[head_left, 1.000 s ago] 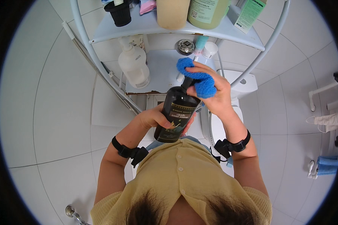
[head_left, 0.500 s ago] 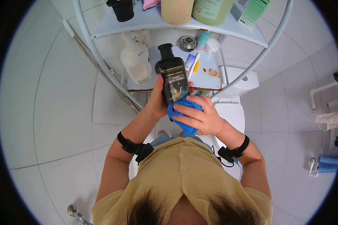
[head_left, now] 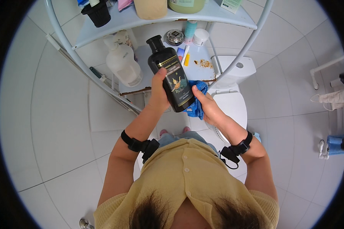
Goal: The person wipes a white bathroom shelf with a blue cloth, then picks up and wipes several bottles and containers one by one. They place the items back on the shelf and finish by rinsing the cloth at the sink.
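A black bottle (head_left: 174, 81) with a dark printed label tilts in front of me, its cap toward the upper left. My left hand (head_left: 159, 92) is closed round its left side, thumb on the label and the other fingers hidden behind. On the bottle's lower right, my right hand (head_left: 210, 107) grips a blue cloth (head_left: 197, 108). The thumb lies on the cloth's near side. Part of the cloth is behind the bottle, and the right fingers are mostly out of sight.
Ahead stands a pale blue rack (head_left: 145, 53) with rust spots. It holds a white pump bottle (head_left: 123, 65), a round compact (head_left: 175, 37), a white jar (head_left: 200, 37) and a black cup (head_left: 96, 14). A white toilet (head_left: 229, 107) is beyond my right hand. A blue towel (head_left: 335, 145) hangs at the right.
My right hand and the cloth have moved from the bottle's lower front to its right side and behind, uncovering the label. The whole view has shifted somewhat.
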A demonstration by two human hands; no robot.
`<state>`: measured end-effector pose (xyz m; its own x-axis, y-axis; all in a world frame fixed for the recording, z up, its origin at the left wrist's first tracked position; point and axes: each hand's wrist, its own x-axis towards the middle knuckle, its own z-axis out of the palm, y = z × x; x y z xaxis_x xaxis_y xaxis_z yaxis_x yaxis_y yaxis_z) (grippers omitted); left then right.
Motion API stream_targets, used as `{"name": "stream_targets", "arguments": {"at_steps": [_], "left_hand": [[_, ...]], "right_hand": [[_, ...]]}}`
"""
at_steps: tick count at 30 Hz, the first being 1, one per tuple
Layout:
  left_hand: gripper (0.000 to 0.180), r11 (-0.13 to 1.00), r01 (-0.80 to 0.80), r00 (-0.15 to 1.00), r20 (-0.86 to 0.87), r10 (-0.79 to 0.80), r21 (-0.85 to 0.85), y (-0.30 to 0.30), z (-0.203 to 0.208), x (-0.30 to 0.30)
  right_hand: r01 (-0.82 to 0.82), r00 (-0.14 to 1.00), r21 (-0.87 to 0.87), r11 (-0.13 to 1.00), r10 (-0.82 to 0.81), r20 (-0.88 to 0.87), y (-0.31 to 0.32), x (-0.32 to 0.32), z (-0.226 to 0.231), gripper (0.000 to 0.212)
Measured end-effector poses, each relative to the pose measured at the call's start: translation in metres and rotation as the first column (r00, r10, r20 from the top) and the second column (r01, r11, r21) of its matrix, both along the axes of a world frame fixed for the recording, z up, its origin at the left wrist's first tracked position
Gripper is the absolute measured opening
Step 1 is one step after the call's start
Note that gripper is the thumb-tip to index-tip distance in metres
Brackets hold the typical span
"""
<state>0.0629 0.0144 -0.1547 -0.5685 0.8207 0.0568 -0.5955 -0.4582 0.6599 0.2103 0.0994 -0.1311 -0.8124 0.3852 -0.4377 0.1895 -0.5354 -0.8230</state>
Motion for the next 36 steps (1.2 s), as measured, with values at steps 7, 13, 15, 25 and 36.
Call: {"name": "stream_targets", "arguments": {"at_steps": [7,13,15,25,36], "left_hand": [[0.051,0.968,-0.234,0.857,-0.451,0.249,0.090,0.004,-0.022,0.028],[0.063,0.924,-0.383,0.803,-0.492,0.338,0.009,0.007,-0.029,0.030],[0.085,0.967,-0.256,0.827,-0.520,0.214,-0.011,-0.006,-0.020,0.037],[0.054,0.980,0.081,0.945,-0.299,-0.133,-0.181,-0.045,-0.024,0.005],[0.046,0.978,-0.062,0.988,0.130,0.089,-0.200,-0.037,-0.023,0.012]], "right_hand": [[0.033,0.998,-0.432,0.901,-0.052,-0.034,-0.004,0.013,-0.033,0.052],[-0.025,0.999,-0.241,0.970,0.013,-0.050,-0.022,0.023,-0.026,0.045],[0.033,0.996,-0.234,0.972,-0.050,-0.069,-0.012,0.023,-0.036,0.041],[-0.122,0.951,-0.028,0.992,0.125,0.283,0.017,0.015,-0.001,0.052],[0.040,0.937,0.993,-0.111,0.350,0.002,0.009,0.000,-0.014,0.050]]}}
